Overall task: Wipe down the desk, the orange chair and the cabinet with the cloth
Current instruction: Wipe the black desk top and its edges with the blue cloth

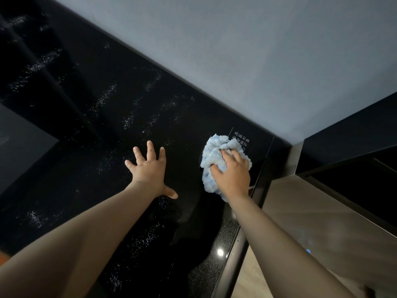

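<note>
A glossy black glass desk [103, 130] fills most of the head view, streaked with pale wet specks. My right hand [233, 171] grips a crumpled light blue cloth [214, 147] and holds it down on the desk near its right edge, beside a small white printed label [241, 139]. My left hand [150, 168] lies flat on the glass to the left of the cloth, fingers spread wide. Part of the cloth is hidden under my right hand. An orange sliver shows at the lower left edge [3, 258].
A grey wall [257, 50] runs along the desk's far edge. To the right, past the desk's dark rim [261, 175], stands a dark cabinet [354, 134] with a brownish top surface [322, 211]. A lamp reflection [220, 252] shines on the glass.
</note>
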A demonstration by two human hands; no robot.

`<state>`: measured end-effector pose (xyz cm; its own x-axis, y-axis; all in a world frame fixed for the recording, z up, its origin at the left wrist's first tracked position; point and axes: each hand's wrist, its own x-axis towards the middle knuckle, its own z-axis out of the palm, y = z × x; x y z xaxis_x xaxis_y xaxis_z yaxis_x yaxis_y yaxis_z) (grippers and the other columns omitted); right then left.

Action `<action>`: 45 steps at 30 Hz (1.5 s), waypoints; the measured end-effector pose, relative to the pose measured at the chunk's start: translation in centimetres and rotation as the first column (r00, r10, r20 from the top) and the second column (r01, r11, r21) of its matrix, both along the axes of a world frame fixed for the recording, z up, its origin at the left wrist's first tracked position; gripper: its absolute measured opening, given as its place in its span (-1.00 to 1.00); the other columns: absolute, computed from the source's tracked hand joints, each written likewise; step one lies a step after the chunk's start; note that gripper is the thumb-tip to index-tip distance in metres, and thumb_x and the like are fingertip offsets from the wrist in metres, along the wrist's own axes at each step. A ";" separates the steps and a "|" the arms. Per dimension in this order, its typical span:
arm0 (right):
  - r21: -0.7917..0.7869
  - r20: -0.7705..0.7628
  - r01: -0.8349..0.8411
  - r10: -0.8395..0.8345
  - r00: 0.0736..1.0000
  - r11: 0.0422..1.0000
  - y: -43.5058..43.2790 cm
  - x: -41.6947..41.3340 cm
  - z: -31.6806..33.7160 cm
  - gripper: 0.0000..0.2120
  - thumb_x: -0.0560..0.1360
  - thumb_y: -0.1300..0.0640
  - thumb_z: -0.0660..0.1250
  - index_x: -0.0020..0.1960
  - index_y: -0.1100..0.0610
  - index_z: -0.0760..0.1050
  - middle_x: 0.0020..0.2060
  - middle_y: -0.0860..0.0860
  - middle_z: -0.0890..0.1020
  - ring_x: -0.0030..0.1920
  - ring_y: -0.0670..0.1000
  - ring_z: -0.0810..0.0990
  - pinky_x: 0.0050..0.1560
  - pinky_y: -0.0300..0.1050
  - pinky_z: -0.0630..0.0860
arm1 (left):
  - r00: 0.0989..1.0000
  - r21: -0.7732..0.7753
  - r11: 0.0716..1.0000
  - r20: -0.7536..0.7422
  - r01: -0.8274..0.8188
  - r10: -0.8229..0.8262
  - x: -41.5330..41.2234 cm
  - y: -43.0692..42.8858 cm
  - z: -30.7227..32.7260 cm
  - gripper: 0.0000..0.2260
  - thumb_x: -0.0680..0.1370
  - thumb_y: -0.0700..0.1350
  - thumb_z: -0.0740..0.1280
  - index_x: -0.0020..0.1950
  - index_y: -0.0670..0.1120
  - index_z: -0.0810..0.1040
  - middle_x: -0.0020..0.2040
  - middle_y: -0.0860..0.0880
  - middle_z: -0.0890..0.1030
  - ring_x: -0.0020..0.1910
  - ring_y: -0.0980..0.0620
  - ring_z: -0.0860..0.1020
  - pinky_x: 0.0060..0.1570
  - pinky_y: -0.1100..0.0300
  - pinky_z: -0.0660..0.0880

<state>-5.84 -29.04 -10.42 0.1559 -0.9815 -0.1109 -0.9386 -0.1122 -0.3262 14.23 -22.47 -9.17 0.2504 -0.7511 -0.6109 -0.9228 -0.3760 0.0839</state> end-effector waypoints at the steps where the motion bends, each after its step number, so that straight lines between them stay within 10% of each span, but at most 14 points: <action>1: 0.007 -0.003 0.002 -0.002 1.000 1.000 0.5 0.1 0.1 -0.46 0.49 -0.11 0.31 0.44 -0.04 0.36 0.40 -0.09 0.35 0.33 0.06 0.28 -0.09 -0.20 0.38 | 1.000 -0.006 1.000 0.004 0.004 -0.004 0.1 0.1 0.0 0.31 0.13 0.38 0.51 0.56 -0.02 -0.28 0.53 -0.17 -0.33 0.49 -0.39 -0.23 0.40 -0.39 0.02; 45: 0.053 -0.014 0.096 -0.096 0.995 0.994 25.3 3.7 0.8 -0.46 0.48 -0.09 0.35 0.43 -0.03 0.40 0.38 -0.08 0.37 0.28 0.07 0.33 -0.03 -0.15 0.45 | 0.976 -0.116 0.969 -0.002 0.218 -0.219 5.9 17.9 0.1 0.08 0.31 0.39 0.38 0.58 -0.05 -0.12 0.57 -0.09 -0.22 0.54 -0.23 -0.17 0.47 -0.19 0.06</action>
<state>-2.14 -3.76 -9.59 0.0598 -0.9844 -0.1654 -0.9480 -0.0041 -0.3184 20.15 -4.62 -9.07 0.0641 -0.8514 -0.5206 -0.9799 -0.1525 0.1288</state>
